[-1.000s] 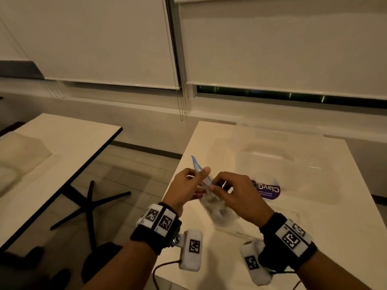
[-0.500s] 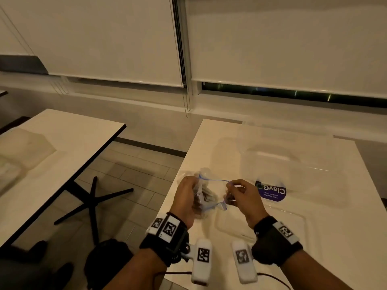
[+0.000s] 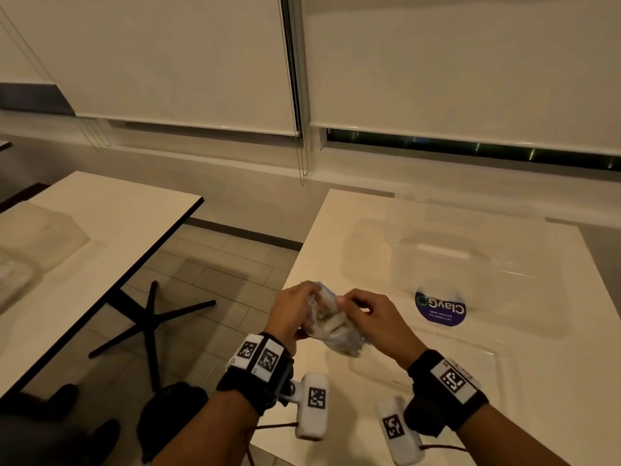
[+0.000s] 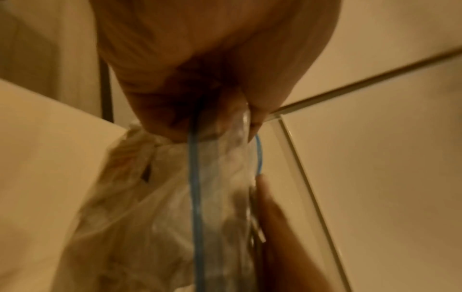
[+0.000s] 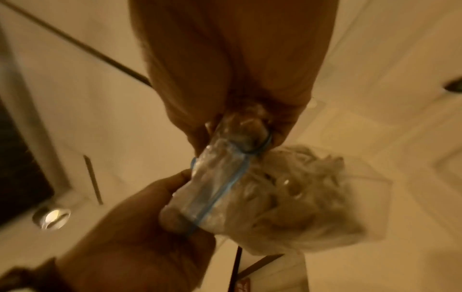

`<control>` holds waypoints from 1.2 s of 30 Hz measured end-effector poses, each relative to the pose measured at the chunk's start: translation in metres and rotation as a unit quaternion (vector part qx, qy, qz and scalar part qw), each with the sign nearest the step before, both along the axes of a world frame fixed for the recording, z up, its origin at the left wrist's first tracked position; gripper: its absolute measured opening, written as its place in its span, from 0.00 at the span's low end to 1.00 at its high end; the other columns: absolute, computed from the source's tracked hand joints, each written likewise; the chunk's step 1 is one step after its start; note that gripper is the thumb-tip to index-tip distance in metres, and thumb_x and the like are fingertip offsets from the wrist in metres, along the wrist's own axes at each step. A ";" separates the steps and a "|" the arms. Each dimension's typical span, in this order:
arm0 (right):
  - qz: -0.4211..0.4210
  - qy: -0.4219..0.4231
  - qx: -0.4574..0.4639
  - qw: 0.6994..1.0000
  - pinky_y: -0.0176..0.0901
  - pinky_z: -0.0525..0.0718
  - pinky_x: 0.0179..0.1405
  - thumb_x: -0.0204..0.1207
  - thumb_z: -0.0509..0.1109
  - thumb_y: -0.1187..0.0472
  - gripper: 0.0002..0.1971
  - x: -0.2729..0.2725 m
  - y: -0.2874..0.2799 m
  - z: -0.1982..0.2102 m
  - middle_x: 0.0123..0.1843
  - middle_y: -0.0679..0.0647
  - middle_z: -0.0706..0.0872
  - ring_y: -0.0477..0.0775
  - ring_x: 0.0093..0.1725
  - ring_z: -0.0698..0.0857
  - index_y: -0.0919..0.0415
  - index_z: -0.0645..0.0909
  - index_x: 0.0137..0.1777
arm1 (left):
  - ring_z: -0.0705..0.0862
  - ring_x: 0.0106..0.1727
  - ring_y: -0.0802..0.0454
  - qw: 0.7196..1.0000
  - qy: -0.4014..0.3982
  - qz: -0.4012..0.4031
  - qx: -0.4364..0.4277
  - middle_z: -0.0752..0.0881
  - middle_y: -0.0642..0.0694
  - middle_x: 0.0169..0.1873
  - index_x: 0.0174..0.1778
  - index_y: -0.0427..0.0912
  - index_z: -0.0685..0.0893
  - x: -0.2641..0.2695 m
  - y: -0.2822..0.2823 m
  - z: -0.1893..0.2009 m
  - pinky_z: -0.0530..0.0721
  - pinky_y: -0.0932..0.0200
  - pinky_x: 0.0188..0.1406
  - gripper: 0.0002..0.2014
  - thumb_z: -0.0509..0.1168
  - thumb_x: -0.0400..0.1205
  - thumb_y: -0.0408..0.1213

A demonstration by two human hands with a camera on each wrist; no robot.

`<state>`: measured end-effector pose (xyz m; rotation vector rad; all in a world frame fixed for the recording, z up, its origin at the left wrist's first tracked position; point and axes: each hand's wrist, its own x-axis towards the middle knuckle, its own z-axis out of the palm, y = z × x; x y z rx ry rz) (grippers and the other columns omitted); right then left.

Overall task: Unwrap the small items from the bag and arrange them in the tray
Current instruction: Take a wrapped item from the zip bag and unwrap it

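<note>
The white table (image 3: pixel 554 381) fills the right of the head view, and on it, toward 1 o'clock from the hands, stands a clear plastic box (image 3: pixel 470 260) with a round purple sticker (image 3: pixel 440 309) at its near wall. The clear tray (image 3: pixel 484 371) lies flat at about 4 o'clock from the hands, just beside the right wrist; nothing shows in it.

The bag (image 3: pixel 336 331), clear plastic with a blue zip strip (image 4: pixel 193 187) along its mouth, is held up off the table between both hands, above the table's near-left corner. Pale crumpled wrapped items (image 5: pixel 300 187) bunch in its belly.

The left hand (image 3: pixel 292 314) pinches one end of the mouth, fingers curled on the plastic at 9 o'clock of the bag. The right hand (image 3: pixel 373 317) pinches the other end at 3 o'clock, thumb and fingers grasping the strip.

The step in hand looks to be opening the mouth. To do it well, each hand should hold one lip only, close to the zip, and part them evenly, since a grip that catches both layers only stretches the film. The belly should hang low so the items do not spill over the table edge, and the bag is better moved toward 4 o'clock, over the tray, before anything is drawn out.
</note>
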<state>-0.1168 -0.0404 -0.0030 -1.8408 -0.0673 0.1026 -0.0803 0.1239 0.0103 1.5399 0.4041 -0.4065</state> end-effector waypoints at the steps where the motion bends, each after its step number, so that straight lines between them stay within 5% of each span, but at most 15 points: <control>1: 0.001 0.019 0.002 1.000 0.41 0.83 0.37 0.84 0.66 0.50 0.15 0.001 0.001 0.000 0.38 0.57 0.88 0.50 0.38 0.86 0.60 0.85 0.41 | 0.83 0.33 0.46 1.000 0.026 -0.007 -0.013 0.89 0.44 0.34 0.41 0.44 0.89 0.001 0.001 0.000 0.80 0.64 0.24 0.07 0.68 0.79 0.43; 4: -0.043 0.154 0.113 0.981 0.34 0.70 0.24 0.87 0.63 0.52 0.21 0.006 0.000 0.000 0.23 0.48 0.75 0.43 0.23 0.73 0.57 0.74 0.30 | 0.87 0.35 0.46 0.995 0.075 -0.026 -0.060 0.90 0.43 0.36 0.45 0.43 0.89 0.001 0.006 -0.009 0.83 0.61 0.29 0.09 0.71 0.76 0.44; 6: -0.058 0.221 0.204 0.952 0.34 0.65 0.22 0.85 0.64 0.53 0.20 0.008 -0.003 -0.007 0.24 0.46 0.69 0.43 0.22 0.67 0.55 0.71 0.31 | 0.87 0.34 0.48 0.990 0.084 -0.024 -0.115 0.88 0.43 0.36 0.44 0.43 0.87 0.000 0.008 -0.015 0.84 0.60 0.30 0.08 0.71 0.77 0.44; 10: -0.092 0.215 0.277 0.932 0.47 0.80 0.45 0.78 0.73 0.50 0.15 0.007 -0.001 -0.017 0.44 0.62 0.84 0.59 0.45 0.81 0.64 0.84 0.48 | 0.89 0.51 0.41 0.975 0.054 0.014 -0.215 0.90 0.36 0.52 0.57 0.37 0.86 -0.002 0.007 -0.014 0.86 0.49 0.51 0.19 0.63 0.85 0.51; 12: -0.120 0.196 0.241 0.943 0.47 0.85 0.51 0.74 0.76 0.51 0.17 0.003 -0.001 -0.018 0.54 0.62 0.86 0.57 0.52 0.85 0.62 0.83 0.55 | 0.89 0.56 0.40 0.964 0.031 0.042 -0.261 0.89 0.33 0.58 0.63 0.32 0.84 -0.001 0.009 -0.015 0.84 0.43 0.61 0.26 0.57 0.88 0.54; 14: -0.146 0.222 0.205 0.942 0.47 0.86 0.48 0.74 0.78 0.50 0.19 0.001 -0.002 -0.021 0.50 0.59 0.82 0.54 0.45 0.83 0.62 0.80 0.56 | 0.84 0.57 0.41 0.954 0.022 0.070 -0.291 0.85 0.37 0.58 0.67 0.31 0.81 0.000 0.010 -0.018 0.76 0.38 0.76 0.30 0.60 0.86 0.58; 16: -0.111 0.277 0.238 0.924 0.45 0.86 0.40 0.77 0.75 0.50 0.16 -0.003 -0.001 -0.021 0.42 0.58 0.80 0.53 0.36 0.80 0.64 0.81 0.51 | 0.78 0.51 0.43 0.944 0.014 0.078 -0.321 0.80 0.43 0.44 0.66 0.34 0.82 0.001 0.011 -0.023 0.67 0.34 0.81 0.31 0.64 0.83 0.61; 18: -0.098 0.295 0.294 0.904 0.46 0.87 0.41 0.81 0.72 0.55 0.13 -0.002 0.000 -0.020 0.40 0.60 0.83 0.55 0.36 0.83 0.68 0.83 0.51 | 0.84 0.52 0.40 0.949 0.010 0.085 -0.304 0.86 0.39 0.38 0.64 0.32 0.84 -0.003 0.007 -0.023 0.72 0.35 0.78 0.31 0.57 0.87 0.60; 20: -0.130 0.284 0.350 0.883 0.50 0.89 0.47 0.82 0.70 0.63 0.09 0.003 0.002 -0.022 0.42 0.62 0.85 0.59 0.41 0.86 0.70 0.82 0.52 | 0.87 0.62 0.37 0.956 -0.007 0.064 -0.287 0.89 0.33 0.57 0.71 0.33 0.80 -0.010 0.002 -0.020 0.79 0.38 0.71 0.31 0.53 0.89 0.58; 22: -0.168 0.271 0.398 0.860 0.50 0.89 0.49 0.81 0.68 0.70 0.03 0.010 0.004 -0.022 0.44 0.65 0.86 0.60 0.43 0.86 0.70 0.80 0.52 | 0.90 0.44 0.46 0.960 -0.019 0.074 -0.270 0.90 0.40 0.47 0.66 0.35 0.81 -0.013 -0.001 -0.022 0.88 0.49 0.51 0.25 0.56 0.89 0.54; 23: -0.179 0.274 0.417 0.848 0.48 0.88 0.47 0.80 0.68 0.72 0.02 0.014 0.005 -0.021 0.45 0.65 0.86 0.59 0.42 0.86 0.70 0.80 0.51 | 0.84 0.31 0.52 0.958 -0.025 0.073 -0.275 0.85 0.44 0.37 0.58 0.39 0.82 -0.014 -0.002 -0.025 0.86 0.56 0.40 0.18 0.59 0.88 0.51; 25: -0.177 0.303 0.444 0.825 0.44 0.86 0.43 0.79 0.67 0.72 0.03 0.020 0.006 -0.022 0.43 0.63 0.85 0.56 0.40 0.84 0.70 0.82 0.48 | 0.73 0.24 0.56 0.957 -0.025 0.060 -0.283 0.78 0.46 0.32 0.52 0.45 0.80 -0.016 -0.002 -0.025 0.80 0.61 0.31 0.08 0.63 0.86 0.46; 28: -0.156 0.352 0.432 0.816 0.46 0.86 0.39 0.80 0.65 0.67 0.04 0.027 0.005 -0.026 0.41 0.59 0.85 0.54 0.40 0.83 0.65 0.81 0.46 | 0.84 0.31 0.51 0.959 -0.036 0.033 -0.280 0.89 0.41 0.42 0.56 0.45 0.79 -0.020 0.002 -0.026 0.85 0.58 0.31 0.06 0.61 0.87 0.41; 31: -0.150 0.352 0.420 0.823 0.49 0.87 0.37 0.82 0.62 0.68 0.06 0.033 0.006 -0.027 0.44 0.62 0.84 0.59 0.43 0.84 0.68 0.81 0.52 | 0.87 0.54 0.41 0.961 -0.030 0.029 -0.272 0.88 0.36 0.59 0.63 0.42 0.81 -0.021 0.010 -0.028 0.85 0.47 0.51 0.12 0.61 0.86 0.39; 36: -0.150 0.301 0.476 0.812 0.54 0.90 0.51 0.75 0.61 0.71 0.20 0.048 0.004 -0.031 0.63 0.72 0.85 0.69 0.61 0.84 0.78 0.79 0.65 | 0.81 0.38 0.49 0.960 0.017 0.103 -0.260 0.85 0.43 0.39 0.43 0.39 0.81 -0.021 0.025 -0.037 0.79 0.53 0.43 0.08 0.58 0.83 0.36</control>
